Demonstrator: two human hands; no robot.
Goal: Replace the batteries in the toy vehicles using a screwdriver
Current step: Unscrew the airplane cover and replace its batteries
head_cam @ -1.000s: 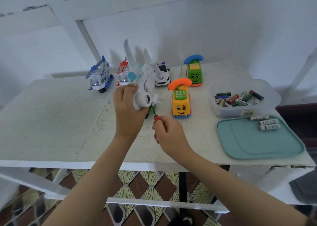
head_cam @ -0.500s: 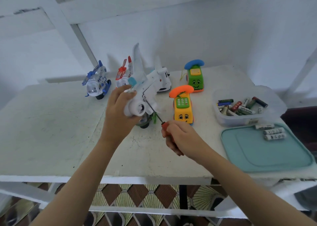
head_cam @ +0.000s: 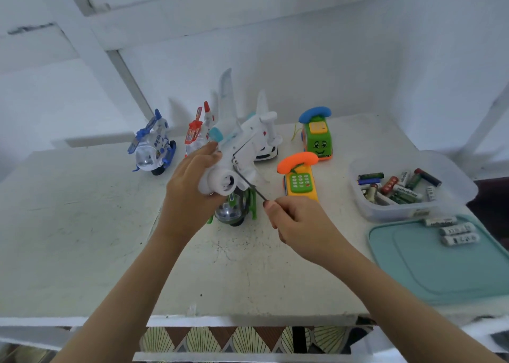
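My left hand grips a white toy airplane above the table, belly turned toward me. My right hand is curled round the handle of a screwdriver; its thin shaft runs up-left and its tip meets the plane's underside. The handle is hidden inside my fist. Three white batteries lie on a teal lid. A clear plastic box holds several mixed batteries.
On the white table stand a blue helicopter, a red helicopter, a green helicopter under the plane, a white car, an orange-yellow phone car and a green phone car. The table's front edge is near me.
My left hand has lowered and tilted the plane toward me. My right hand slid down and right, drawing the screwdriver out so its shaft now shows, tip on the plane's belly.
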